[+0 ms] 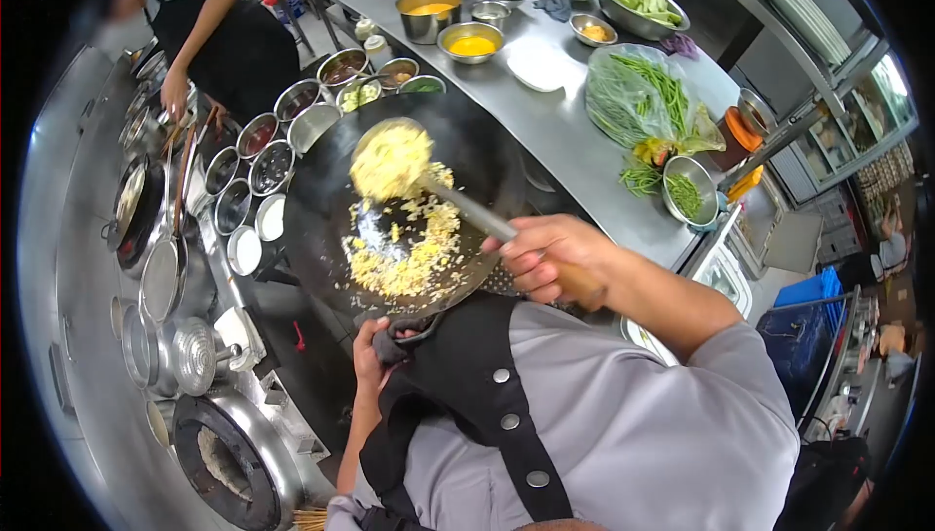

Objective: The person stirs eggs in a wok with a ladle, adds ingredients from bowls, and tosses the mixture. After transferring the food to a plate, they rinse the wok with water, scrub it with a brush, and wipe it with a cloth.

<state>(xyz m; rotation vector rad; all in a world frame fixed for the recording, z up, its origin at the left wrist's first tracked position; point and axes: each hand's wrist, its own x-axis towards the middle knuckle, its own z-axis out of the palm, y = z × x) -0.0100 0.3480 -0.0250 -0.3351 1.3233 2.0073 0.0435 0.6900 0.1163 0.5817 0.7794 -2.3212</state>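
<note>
A large dark wok [317, 209] is in front of me with fried rice [404, 268] in its lower part. My right hand [555, 253] is closed around the wooden handle of a ladle [472, 208]. The ladle's bowl is heaped with yellowish fried rice [392, 156] and is above the far side of the wok. At the near rim, my left hand [370, 351] is closed on a dark cloth [401, 344] against the wok's edge. The cloth hides part of the fingers and the exact grip.
Metal seasoning bowls [271, 166] crowd the left side. A steel counter [545, 132] holds a pot of orange liquid [429, 13], a bag of green vegetables [638, 93] and a bowl of chopped greens [687, 195]. A stove burner [229, 463] is lower left. Another person [229, 29] works at far left.
</note>
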